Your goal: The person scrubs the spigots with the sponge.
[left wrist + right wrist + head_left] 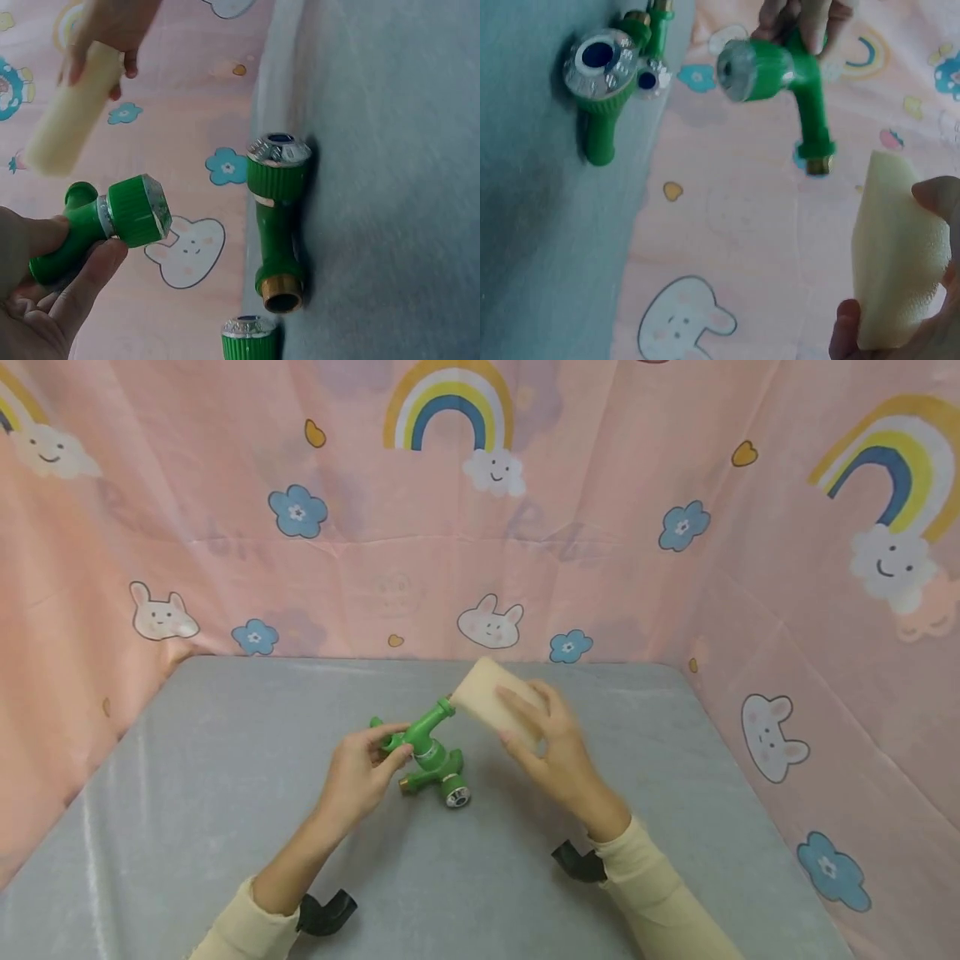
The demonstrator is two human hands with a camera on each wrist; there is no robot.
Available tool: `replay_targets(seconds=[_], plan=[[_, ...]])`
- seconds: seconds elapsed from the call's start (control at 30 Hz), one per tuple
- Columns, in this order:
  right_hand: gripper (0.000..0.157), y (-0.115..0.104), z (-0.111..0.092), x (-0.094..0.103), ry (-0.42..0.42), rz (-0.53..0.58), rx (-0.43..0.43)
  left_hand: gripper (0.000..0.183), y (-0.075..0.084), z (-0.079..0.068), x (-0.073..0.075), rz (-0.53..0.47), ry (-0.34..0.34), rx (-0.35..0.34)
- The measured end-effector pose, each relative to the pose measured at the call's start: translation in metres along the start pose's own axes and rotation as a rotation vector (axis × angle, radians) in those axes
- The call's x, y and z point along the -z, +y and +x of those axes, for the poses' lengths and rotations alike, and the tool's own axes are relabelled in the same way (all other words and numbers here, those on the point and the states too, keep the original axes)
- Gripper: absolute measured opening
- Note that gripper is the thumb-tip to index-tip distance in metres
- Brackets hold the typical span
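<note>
My left hand grips a green faucet between thumb and fingers, raised above the table. In the left wrist view this faucet shows a ribbed knob with a silvery cap. Its brass-tipped end points toward the sponge in the right wrist view. My right hand holds a cream block sponge by its side, thumb on one face and fingers on the other. The sponge overlaps the tip of the faucet in the head view; both wrist views show a gap between them.
Beneath the held faucet, another green faucet lies on the grey table. A further green faucet is partly visible at the left wrist view's lower edge. Black curved pieces sit at both wrists. Pink printed cloth surrounds the table's back and sides.
</note>
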State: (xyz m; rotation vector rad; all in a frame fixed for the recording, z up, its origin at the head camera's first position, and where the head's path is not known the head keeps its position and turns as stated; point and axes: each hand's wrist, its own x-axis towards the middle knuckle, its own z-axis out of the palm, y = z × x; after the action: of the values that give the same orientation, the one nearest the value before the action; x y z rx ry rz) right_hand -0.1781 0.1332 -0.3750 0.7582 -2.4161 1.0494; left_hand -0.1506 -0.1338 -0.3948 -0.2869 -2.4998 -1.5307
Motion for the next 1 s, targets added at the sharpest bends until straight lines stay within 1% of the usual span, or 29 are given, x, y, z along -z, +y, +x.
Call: replay_targets(seconds=[0.07,0.13,0.2,0.27,0.4,0.47,0.63,0.7,0.8,0.87,0.93,1.0], plan=[[0.051,-0.003,-0.001,-0.004,-0.032,-0.002,0.054,0.030,0.001,-0.001,-0.002,0.091,0.029,-0.032],[0.052,-0.007,-0.003,-0.008,-0.073,-0.015,0.095,0.028,0.001,-0.002,-0.005,0.165,0.042,-0.060],[0.052,-0.009,-0.005,-0.013,-0.109,-0.042,0.112,0.026,0.001,-0.004,-0.007,0.210,0.044,-0.084],[0.052,-0.011,-0.007,-0.017,-0.130,-0.064,0.106,0.024,0.000,-0.005,-0.009,0.234,0.048,-0.108],[0.054,-0.008,-0.008,-0.021,-0.145,-0.067,0.058,0.024,0.000,-0.006,-0.010,0.227,0.053,-0.138],[0.054,-0.005,-0.007,-0.020,-0.144,-0.056,0.018,0.024,0.000,-0.006,-0.010,0.220,0.053,-0.140],[0.054,0.004,-0.004,-0.012,-0.165,-0.083,-0.076,0.024,-0.002,-0.006,-0.010,0.230,0.057,-0.145],[0.054,0.007,-0.003,-0.008,-0.172,-0.103,-0.097,0.023,-0.004,-0.006,-0.009,0.237,0.059,-0.145],[0.059,0.009,-0.001,-0.002,-0.147,-0.097,-0.104,0.021,-0.006,-0.005,-0.007,0.221,0.060,-0.132],[0.066,0.009,0.000,0.000,-0.109,-0.074,-0.081,0.020,-0.006,-0.004,-0.005,0.189,0.060,-0.118],[0.072,0.007,0.000,0.000,-0.075,-0.023,-0.025,0.019,-0.006,-0.003,-0.004,0.159,0.063,-0.105],[0.075,0.003,0.000,-0.002,-0.070,0.025,0.046,0.018,-0.005,-0.001,-0.002,0.132,0.066,-0.097]])
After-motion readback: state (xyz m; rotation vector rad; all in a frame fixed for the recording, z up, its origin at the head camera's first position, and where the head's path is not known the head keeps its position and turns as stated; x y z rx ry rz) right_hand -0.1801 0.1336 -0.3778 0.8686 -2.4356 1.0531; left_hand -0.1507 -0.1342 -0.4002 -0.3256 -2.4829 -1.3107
